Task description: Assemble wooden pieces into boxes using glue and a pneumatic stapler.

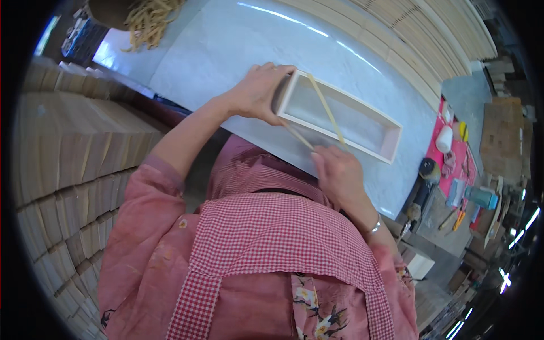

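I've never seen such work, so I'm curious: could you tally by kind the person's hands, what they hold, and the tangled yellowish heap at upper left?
Bare hands, left hand and right hand: 2
Pale rectangular wooden box-like frame: 1
Narrow yellowish stretched band: 1
Tangled heap of yellowish strips, counted as one: 1
Total: 5

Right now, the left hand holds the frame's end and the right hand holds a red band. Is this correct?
No, the band is pale yellow, as the head view shows. The left hand does hold one end of the frame, and the right hand the band.
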